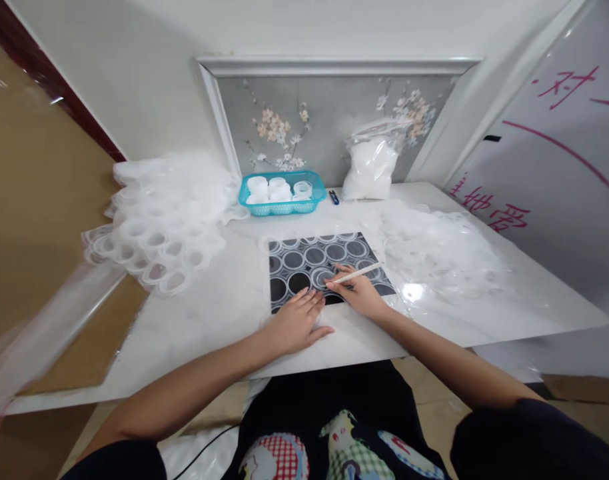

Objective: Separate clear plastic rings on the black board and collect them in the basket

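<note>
Toward the front of the white marbled counter, a black rectangular sheet patterned with whitish rings lies partly under the left hand, palm down and unclenched. Just beside it, the right hand pinches a slim white stick, long axis slanting up rightward, its lower tip indistinct.

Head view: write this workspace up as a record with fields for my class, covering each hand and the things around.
Left hand: fingers resting on the dark board
Right hand: holding a white stick over the board
Dark board: pale ring outlines across it, lying on the white table
Behind board: turquoise basket of white pieces, small blue tool, clear bag with white contents
Left of board: heap of white ringed material
Right of board: translucent material
</note>
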The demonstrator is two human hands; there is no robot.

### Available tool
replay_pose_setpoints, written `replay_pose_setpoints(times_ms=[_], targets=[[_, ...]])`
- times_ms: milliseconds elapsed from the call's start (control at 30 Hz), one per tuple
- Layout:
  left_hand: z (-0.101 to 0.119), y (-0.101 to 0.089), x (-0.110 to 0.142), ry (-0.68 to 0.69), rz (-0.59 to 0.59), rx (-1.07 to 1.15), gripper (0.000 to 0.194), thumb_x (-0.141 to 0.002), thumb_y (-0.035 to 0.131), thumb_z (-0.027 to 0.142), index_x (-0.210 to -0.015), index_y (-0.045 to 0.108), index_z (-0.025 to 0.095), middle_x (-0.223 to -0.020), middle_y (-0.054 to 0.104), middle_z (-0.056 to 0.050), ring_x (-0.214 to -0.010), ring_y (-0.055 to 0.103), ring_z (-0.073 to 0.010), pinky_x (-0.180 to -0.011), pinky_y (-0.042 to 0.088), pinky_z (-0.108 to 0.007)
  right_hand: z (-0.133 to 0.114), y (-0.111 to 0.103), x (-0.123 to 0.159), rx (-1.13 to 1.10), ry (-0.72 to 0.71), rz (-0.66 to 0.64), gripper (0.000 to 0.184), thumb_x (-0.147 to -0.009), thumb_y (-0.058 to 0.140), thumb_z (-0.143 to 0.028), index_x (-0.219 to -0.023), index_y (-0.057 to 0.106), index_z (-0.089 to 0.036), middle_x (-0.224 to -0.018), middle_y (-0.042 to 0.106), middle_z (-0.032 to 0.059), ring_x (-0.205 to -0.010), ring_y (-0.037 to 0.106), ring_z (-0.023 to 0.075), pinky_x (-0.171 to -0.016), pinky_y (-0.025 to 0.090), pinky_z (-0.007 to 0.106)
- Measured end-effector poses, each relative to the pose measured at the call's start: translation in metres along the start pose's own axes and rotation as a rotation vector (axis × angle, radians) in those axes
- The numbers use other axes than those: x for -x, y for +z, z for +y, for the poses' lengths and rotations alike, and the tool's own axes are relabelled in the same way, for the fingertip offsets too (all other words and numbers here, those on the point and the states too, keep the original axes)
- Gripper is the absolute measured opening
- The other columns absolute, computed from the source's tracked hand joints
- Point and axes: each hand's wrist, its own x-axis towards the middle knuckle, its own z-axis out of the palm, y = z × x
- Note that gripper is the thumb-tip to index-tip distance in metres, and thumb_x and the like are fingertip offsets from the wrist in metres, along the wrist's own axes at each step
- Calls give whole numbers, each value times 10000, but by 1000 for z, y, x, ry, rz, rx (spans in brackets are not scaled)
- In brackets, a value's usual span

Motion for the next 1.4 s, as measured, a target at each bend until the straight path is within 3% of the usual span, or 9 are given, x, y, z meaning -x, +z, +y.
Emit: replay_pose_setpoints(times_ms=[300, 467, 567, 767, 900, 1000, 1167, 1300, 1400], targets=[[2, -3, 0, -20, -52, 21, 681, -958, 351, 575, -1315, 496, 13, -1368, 499, -199, -1310, 446, -289, -1145, 232, -437, 3, 1, 1, 93, -52, -7, 214, -904, 545, -358, -871, 720, -240, -939, 739, 42, -1291, 474, 305, -1112, 268, 561], [0, -18, -5, -21, -147, 117, 913, -807, 455, 752, -1360, 453, 25, -1393, 461, -221, -1328, 420, -305, -1159, 185, -441, -3, 7, 11, 515, -409, -15, 192, -921, 504, -210, -940, 693, -239, -1073, 720, 23, -1343, 404, 285, -1144, 159, 564], [-2, -28, -7, -9, -190, 168, 997, -720, 510, 804, -1354, 465, 35, -1403, 448, -224, -1331, 417, -298, -1174, 137, -426, -2, -2, -5, 656, -524, -1, 195, -902, 519, -174, -930, 693, -256, -974, 741, 7, -1286, 462, 261, -1154, 110, 541], [-4, -31, -8, -38, -242, 170, 929, -717, 549, 779, -1321, 518, 75, -1414, 449, -178, -1326, 429, -273, -1180, 109, -377, 7, -42, -52, 536, -189, 387, 253, -923, 478, -308, -831, 698, -222, -874, 734, 38, -1120, 571, 299, -1073, 238, 574], [-5, -33, -17, -16, -275, 127, 802, -777, 541, 724, -1255, 572, 81, -1361, 513, -187, -1288, 472, -282, -1151, 202, -389, 12, -59, -41, 391, -163, 421, 340, -912, 472, -402, -734, 686, -207, -833, 729, 54, -1003, 617, 279, -1006, 355, 481], [-10, -38, -30, -49, -278, 178, 552, -816, 605, 598, -1087, 664, 120, -1224, 633, -143, -1153, 578, -281, -1086, 314, -395, 17, -68, -29, 246, -70, 414, 376, -892, 482, -445, -704, 677, -184, -851, 724, 75, -839, 648, 237, -811, 464, 358], [-28, -43, -60, -200, -195, 235, 214, -925, 517, 328, -970, 661, 177, -925, 689, -52, -873, 646, -211, -792, 477, -312, 16, -69, -27, 90, 42, 346, 368, -862, 515, -462, -727, 690, -168, -815, 717, 64, -736, 648, 208, -673, 460, 291], [-44, -36, -81, -258, -108, 213, 407, -856, 610, 270, -1227, 527, 126, -1172, 565, -129, -1075, 552, -268, -908, 431, -370, 6, -69, -29, -4, -5, 377, 336, -857, 536, -441, -734, 693, -171, -812, 708, 51, -760, 650, 193, -708, 473, 280], [-53, -28, -90, -241, -140, 241, 490, -797, 681, 426, -1167, 566, 127, -1149, 553, -131, -1061, 543, -294, -906, 430, -394, 6, -87, -27, -10, -28, 489, 329, -861, 537, -432, -743, 699, -171, -819, 706, 56, -787, 648, 197, -754, 485, 301]])
